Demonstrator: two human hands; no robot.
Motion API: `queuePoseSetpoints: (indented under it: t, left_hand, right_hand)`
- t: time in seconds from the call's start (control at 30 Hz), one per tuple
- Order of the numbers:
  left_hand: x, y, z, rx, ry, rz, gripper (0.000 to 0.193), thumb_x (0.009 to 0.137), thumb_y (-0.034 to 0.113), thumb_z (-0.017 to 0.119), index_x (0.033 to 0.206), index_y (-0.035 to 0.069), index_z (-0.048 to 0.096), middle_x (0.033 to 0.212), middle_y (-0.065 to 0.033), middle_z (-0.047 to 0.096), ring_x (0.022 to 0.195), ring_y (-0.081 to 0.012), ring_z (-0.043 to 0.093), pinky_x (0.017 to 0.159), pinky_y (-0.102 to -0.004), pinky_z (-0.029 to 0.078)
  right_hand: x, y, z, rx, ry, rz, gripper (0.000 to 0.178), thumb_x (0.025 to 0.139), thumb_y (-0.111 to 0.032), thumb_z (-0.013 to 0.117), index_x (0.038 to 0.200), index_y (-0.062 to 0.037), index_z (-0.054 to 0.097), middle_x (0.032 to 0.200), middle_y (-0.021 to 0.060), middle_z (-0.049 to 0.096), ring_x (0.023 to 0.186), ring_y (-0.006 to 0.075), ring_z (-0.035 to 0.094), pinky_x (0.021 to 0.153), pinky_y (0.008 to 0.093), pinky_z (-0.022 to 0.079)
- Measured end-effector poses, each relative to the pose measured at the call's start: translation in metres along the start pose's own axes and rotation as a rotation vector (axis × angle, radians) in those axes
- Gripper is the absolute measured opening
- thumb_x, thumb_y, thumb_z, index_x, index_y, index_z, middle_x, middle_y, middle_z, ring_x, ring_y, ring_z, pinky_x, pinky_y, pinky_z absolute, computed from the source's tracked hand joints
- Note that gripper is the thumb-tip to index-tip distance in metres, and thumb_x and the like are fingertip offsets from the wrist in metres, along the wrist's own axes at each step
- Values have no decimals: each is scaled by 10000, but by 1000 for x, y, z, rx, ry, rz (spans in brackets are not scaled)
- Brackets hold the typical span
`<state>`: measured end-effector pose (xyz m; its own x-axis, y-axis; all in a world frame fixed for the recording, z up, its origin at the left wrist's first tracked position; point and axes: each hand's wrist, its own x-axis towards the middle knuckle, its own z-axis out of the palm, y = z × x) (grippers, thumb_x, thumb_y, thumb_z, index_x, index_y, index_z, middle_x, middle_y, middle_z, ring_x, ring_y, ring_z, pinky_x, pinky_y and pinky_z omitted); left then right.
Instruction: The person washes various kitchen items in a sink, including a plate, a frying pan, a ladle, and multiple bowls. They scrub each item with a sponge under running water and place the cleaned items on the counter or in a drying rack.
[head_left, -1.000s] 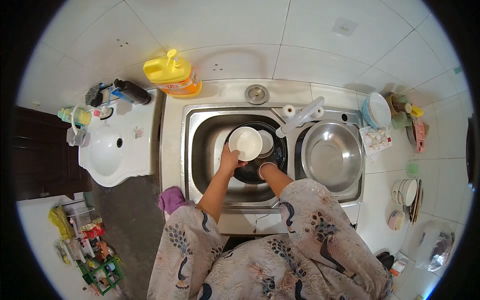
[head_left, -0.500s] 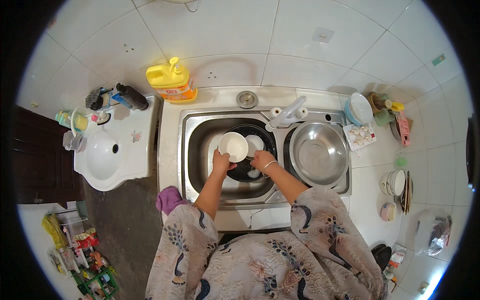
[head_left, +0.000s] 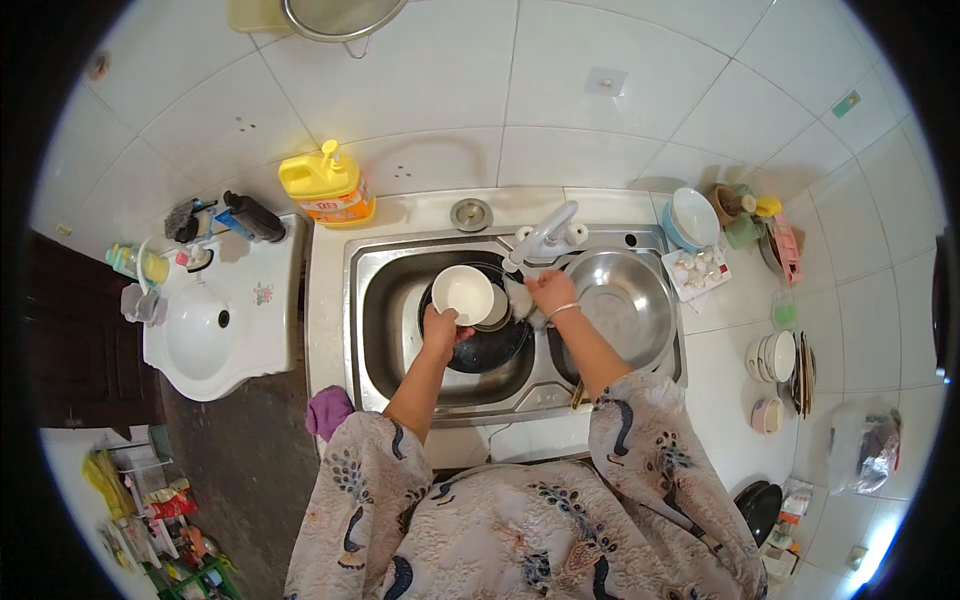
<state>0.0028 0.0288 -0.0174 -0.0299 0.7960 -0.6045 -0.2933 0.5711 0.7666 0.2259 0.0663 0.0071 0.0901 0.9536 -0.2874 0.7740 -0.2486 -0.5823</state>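
Note:
A white bowl (head_left: 463, 291) is gripped at its near rim by my left hand (head_left: 443, 328), its hollow turned up, over the left sink basin (head_left: 385, 330). Below it a black pan (head_left: 490, 350) sits in the basin, with another light bowl (head_left: 494, 314) partly hidden inside. My right hand (head_left: 552, 291) is closed on a whitish cloth (head_left: 520, 299) that hangs by the pan's right edge. Just behind that hand is the white faucet (head_left: 545, 237). A large steel basin (head_left: 630, 325) fills the right side of the sink.
A yellow pump jug (head_left: 328, 187) stands behind the sink at left. On the right counter are a blue-white bowl (head_left: 692, 218), a white tray (head_left: 698, 272) and stacked bowls (head_left: 773, 357). A purple cloth (head_left: 328, 411) lies at the counter's front left corner, near a white washbasin (head_left: 205, 300).
My right hand has moved right and up from over the pan toward the faucet, bringing the cloth along. My left hand still holds the bowl. The view has shifted slightly.

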Motion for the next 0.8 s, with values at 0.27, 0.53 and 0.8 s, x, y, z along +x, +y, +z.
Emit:
queuePoseSetpoints:
  t: [0.27, 0.53, 0.8]
  left_hand:
    - [-20, 20, 30, -13, -41, -40, 380, 758, 41, 424, 1132, -10, 382, 803, -175, 577, 497, -219, 576, 414, -275, 491]
    - [-24, 25, 49, -36, -56, -106, 386, 766, 47, 434, 1138, -17, 355, 822, -177, 581, 513, -215, 586, 436, -271, 496]
    - [-25, 30, 46, -18, -122, -98, 388, 759, 53, 437, 1128, -25, 348, 796, -176, 577, 504, -214, 582, 433, -267, 497]
  right_hand:
    - [60, -49, -35, -318, -67, -167, 463, 775, -384, 590, 1019, -1, 495, 901, 234, 602, 880, 363, 584, 771, 400, 462]
    - [84, -27, -14, -288, 5, -208, 414, 786, -296, 602, 1053, -1, 489, 928, 220, 599, 907, 354, 578, 779, 395, 454]
    - [70, -45, -35, -291, -88, -237, 413, 781, -319, 576, 1044, -11, 494, 940, 224, 595, 903, 355, 576, 784, 391, 452]
